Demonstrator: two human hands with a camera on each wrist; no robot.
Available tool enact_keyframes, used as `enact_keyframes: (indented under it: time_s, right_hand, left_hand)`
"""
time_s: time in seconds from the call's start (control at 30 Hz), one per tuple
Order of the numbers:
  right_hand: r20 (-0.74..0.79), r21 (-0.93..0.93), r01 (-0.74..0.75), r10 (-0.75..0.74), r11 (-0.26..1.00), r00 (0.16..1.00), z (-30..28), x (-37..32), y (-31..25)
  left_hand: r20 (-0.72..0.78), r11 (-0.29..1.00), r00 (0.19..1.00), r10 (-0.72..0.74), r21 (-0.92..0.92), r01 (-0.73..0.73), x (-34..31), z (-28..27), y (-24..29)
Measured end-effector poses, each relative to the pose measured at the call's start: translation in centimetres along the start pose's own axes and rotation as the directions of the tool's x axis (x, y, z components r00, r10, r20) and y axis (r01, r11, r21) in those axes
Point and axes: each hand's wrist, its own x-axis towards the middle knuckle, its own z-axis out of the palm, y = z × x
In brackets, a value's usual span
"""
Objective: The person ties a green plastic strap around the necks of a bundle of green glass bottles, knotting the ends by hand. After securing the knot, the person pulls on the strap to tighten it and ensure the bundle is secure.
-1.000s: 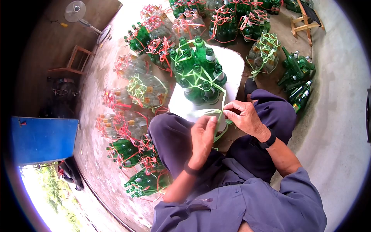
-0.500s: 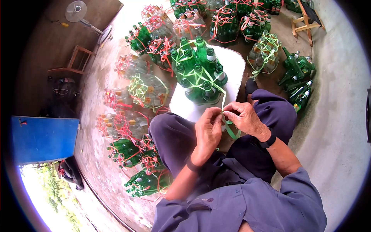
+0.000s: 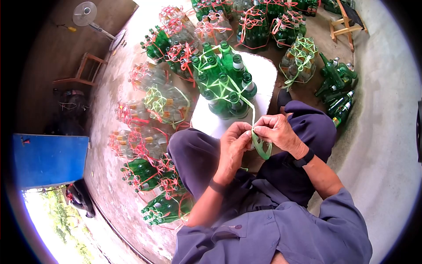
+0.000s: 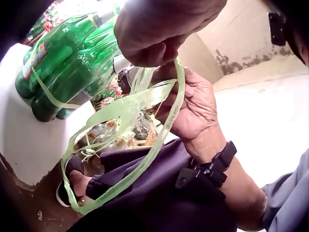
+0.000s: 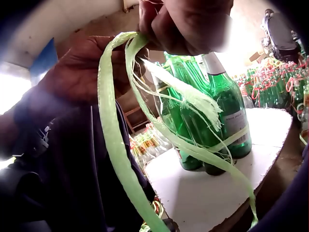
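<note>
A bundle of green glass bottles [image 3: 222, 94], their necks laced with light green plastic twine, stands upright on a white-topped stand [image 3: 259, 79]. From its near side the green twine [image 3: 253, 115] runs taut to both hands. My left hand [image 3: 234, 143] pinches the twine between thumb and fingers. Right beside it, fingertips nearly meeting, my right hand [image 3: 280, 134] also pinches the twine. Below the fingers a loop of twine [image 5: 113, 130] hangs down, and a frayed end [image 5: 200, 99] sticks out in the right wrist view. The fingers hide the crossing of the strands.
Bundles of clear bottles [image 3: 169, 105] tied with red or green twine crowd the floor to the left and behind. Loose green bottles [image 3: 340, 88] lie by the right wall. A wooden folding stool [image 3: 347, 26] stands at the back right, a fan [image 3: 85, 14] at the far left.
My left hand has come up to my right hand and now pinches the twine beside it. A twine loop now hangs under the fingers. The bottle bundle stays in place.
</note>
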Motion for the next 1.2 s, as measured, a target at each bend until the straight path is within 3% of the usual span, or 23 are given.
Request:
enact_keyframes:
  time_s: [0.1,0.17,0.23,0.37,0.43,0.57,0.73,0.8,1.0,1.03,1.1,1.2]
  right_hand:
    - [0.028,0.069,0.012,-0.014,0.998,1.000,-0.1,0.1,0.1]
    - [-0.009,0.013,0.017,-0.016,1.000,1.000,0.2,0.1,-0.4]
    - [-0.047,-0.041,0.018,-0.020,0.999,0.999,0.5,0.1,-0.5]
    - [-0.082,-0.117,0.090,-0.100,0.989,0.992,0.7,0.2,-0.5]
    - [-0.082,-0.129,0.093,-0.104,0.987,0.991,0.7,0.2,-0.4]
    - [-0.083,-0.136,0.090,-0.102,0.987,0.991,0.7,0.1,-0.6]
    - [-0.085,-0.098,0.066,-0.074,0.993,0.994,0.5,0.2,-0.5]
    - [-0.069,-0.031,-0.028,0.026,0.999,0.997,0.2,0.3,-0.4]
    - [-0.033,0.135,-0.064,0.069,0.989,0.997,0.4,0.4,-0.4]
    - [-0.033,0.135,-0.064,0.069,0.989,0.997,0.4,0.4,-0.4]
    - [-0.073,-0.035,-0.034,0.032,0.999,0.997,0.4,0.4,-0.6]
    - [-0.126,-0.060,-0.019,0.012,0.998,0.992,0.6,0.6,-0.2]
  left_hand:
    - [0.040,0.998,0.999,-0.006,-0.063,0.009,0.1,-0.1,-0.3]
    - [0.049,0.995,0.999,0.009,-0.101,-0.004,0.1,0.1,-0.3]
    - [0.035,0.993,0.993,0.115,-0.020,-0.115,0.0,0.4,0.1]
    - [0.032,0.980,0.986,0.165,0.111,-0.167,-0.2,0.8,0.0]
    - [0.033,0.932,0.960,0.278,0.234,-0.278,0.1,0.9,-0.4]
    - [0.023,0.936,0.971,0.237,0.262,-0.235,-0.2,0.9,-0.2]
    - [0.028,0.914,0.954,0.298,0.280,-0.293,0.1,0.5,-0.8]
    - [0.044,0.930,0.964,0.264,0.252,-0.266,-0.1,0.6,-0.5]
    - [0.124,0.944,0.967,0.224,0.220,-0.247,0.0,0.4,-0.6]
    - [0.131,0.943,0.966,0.223,0.223,-0.248,0.0,0.5,-0.6]
    - [0.129,0.931,0.967,0.218,0.270,-0.246,0.0,0.5,-0.5]
    - [0.108,0.924,0.971,0.212,0.303,-0.235,0.0,0.5,-0.6]
